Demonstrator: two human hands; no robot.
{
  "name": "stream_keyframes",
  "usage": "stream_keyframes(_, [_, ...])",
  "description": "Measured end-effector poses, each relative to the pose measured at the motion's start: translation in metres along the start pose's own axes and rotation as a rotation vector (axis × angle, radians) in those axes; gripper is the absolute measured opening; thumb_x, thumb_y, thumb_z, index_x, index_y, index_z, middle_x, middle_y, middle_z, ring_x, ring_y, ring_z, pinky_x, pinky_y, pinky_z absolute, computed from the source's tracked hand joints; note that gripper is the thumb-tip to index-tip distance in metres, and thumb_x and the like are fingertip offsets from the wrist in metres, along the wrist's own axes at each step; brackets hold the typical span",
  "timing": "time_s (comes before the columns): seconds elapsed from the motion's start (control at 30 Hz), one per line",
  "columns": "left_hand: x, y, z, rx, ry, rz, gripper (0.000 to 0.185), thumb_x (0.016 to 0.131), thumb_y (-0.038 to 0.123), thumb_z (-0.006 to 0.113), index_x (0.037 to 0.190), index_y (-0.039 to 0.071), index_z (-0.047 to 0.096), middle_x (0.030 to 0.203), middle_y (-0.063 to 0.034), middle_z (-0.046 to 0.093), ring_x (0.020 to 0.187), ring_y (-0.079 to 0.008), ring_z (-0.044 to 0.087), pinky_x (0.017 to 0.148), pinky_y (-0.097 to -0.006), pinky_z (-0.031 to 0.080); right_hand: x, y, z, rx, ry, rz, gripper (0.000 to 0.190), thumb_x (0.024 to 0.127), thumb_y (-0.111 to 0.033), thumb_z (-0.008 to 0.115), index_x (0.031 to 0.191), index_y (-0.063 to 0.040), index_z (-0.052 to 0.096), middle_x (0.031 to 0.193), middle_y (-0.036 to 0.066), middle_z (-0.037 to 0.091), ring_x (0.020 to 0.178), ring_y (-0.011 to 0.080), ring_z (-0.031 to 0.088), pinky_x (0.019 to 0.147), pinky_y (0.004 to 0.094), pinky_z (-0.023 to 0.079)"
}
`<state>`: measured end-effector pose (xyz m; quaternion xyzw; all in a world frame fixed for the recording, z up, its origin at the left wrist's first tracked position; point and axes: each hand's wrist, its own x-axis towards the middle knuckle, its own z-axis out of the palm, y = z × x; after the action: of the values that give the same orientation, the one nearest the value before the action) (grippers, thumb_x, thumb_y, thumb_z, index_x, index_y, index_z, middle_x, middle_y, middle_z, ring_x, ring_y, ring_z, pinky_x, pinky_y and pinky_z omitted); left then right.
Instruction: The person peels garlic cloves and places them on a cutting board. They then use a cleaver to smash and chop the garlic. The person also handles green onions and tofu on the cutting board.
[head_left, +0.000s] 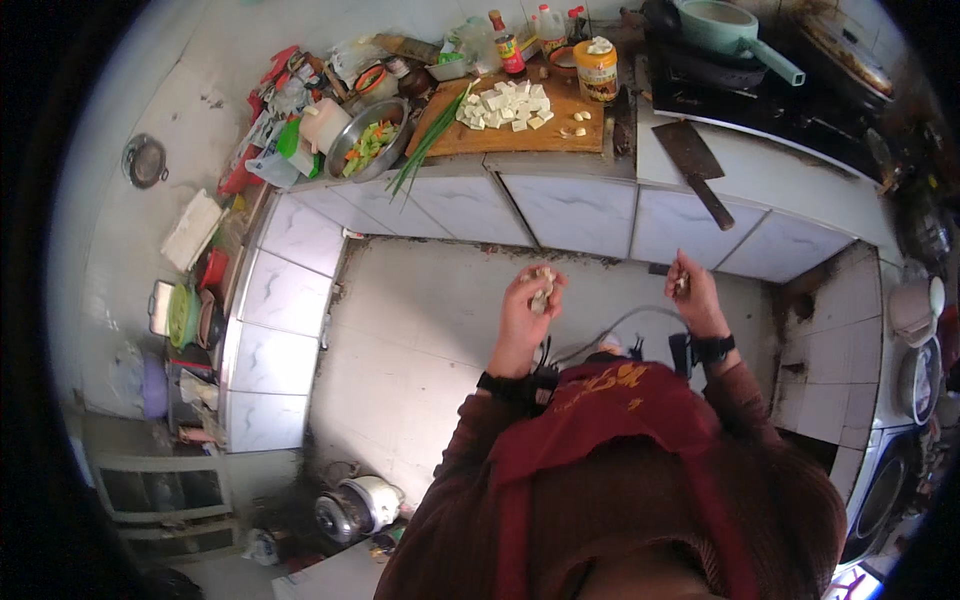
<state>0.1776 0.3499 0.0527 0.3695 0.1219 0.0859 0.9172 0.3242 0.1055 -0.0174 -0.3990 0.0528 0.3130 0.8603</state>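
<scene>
My left hand (519, 315) holds a small clump of pale, papery pieces (541, 291), apparently garlic or its skins, in curled fingers. Between the fingers of my right hand (697, 296) is a small pale piece (682, 283), too small to name surely. Both hands are in the air, well apart, before the counter. Beyond them a wooden cutting board (517, 141) bears white tofu cubes (502, 106), peeled garlic cloves (582, 116) and green scallions (439, 129), whose tips overhang the counter edge. A cleaver (686, 150) lies right of the board, its handle past the edge.
Left of the board stands a metal bowl (399, 120) of chopped vegetables (369, 146). A yellow-labelled jar (597, 73) and a sauce bottle (508, 49) stand behind. A green pot (716, 30) sits on the gas stove (787, 112). A rice cooker (371, 502) is at lower left.
</scene>
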Motion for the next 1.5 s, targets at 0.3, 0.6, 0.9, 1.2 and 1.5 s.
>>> stream_keyframes(0.3, [0.150, 0.061, -0.029, -0.106, -0.070, -0.091, 0.021, 0.082, 0.018, 0.045, 0.094, 0.003, 0.052, 0.086, -0.0135, 0.055, 0.060, -0.0146, 0.048, 0.046, -0.0250, 0.037, 0.147, -0.023, 0.082, -0.333, -0.026, -0.028, 0.019, 0.083, -0.021, 0.059, 0.076, -0.003, 0.056, 0.055, 0.003, 0.053, 0.046, 0.0124, 0.051, 0.042, 0.0243, 0.038])
stream_keyframes(0.6, [0.337, 0.114, -0.112, 0.354, -0.067, -0.286, 0.017, 0.083, 0.020, 0.053, 0.085, 0.003, 0.056, 0.075, -0.0090, 0.058, 0.055, -0.0114, 0.047, 0.046, -0.0243, 0.038, 0.242, 0.004, 0.118, -0.468, 0.174, -0.082, 0.021, 0.081, -0.022, 0.062, 0.071, -0.004, 0.058, 0.055, 0.002, 0.054, 0.043, 0.0081, 0.049, 0.038, 0.0207, 0.034])
stream_keyframes(0.9, [0.448, 0.092, -0.155, 0.624, 0.322, -0.414, 0.009, 0.075, 0.008, 0.055, 0.075, 0.000, 0.052, 0.062, -0.0109, 0.058, 0.039, -0.0140, 0.047, 0.033, -0.0289, 0.034, 0.385, 0.023, 0.178, -1.238, 0.331, -0.199, 0.036, 0.070, -0.024, 0.070, 0.089, 0.005, 0.059, 0.072, 0.014, 0.062, 0.059, 0.0209, 0.062, 0.053, 0.0318, 0.049])
stream_keyframes(1.2, [0.468, 0.081, -0.153, 0.194, 0.371, -0.495, 0.009, 0.076, 0.006, 0.050, 0.070, 0.002, 0.056, 0.061, -0.0090, 0.056, 0.045, -0.0150, 0.049, 0.040, -0.0278, 0.039, 0.488, 0.054, 0.203, -1.583, 0.516, -0.050, 0.068, 0.057, -0.032, 0.073, 0.103, 0.008, 0.042, 0.084, 0.023, 0.060, 0.080, 0.0367, 0.060, 0.071, 0.0396, 0.049])
stream_keyframes(1.5, [0.514, 0.066, -0.149, 0.117, 0.391, -0.356, 0.009, 0.077, 0.007, 0.051, 0.071, 0.003, 0.057, 0.060, -0.0061, 0.053, 0.045, -0.0148, 0.047, 0.038, -0.0271, 0.036, 0.524, 0.049, 0.206, -1.480, 0.490, -0.243, 0.047, 0.056, -0.030, 0.070, 0.082, 0.007, 0.056, 0.076, 0.024, 0.061, 0.075, 0.0359, 0.061, 0.066, 0.0392, 0.050])
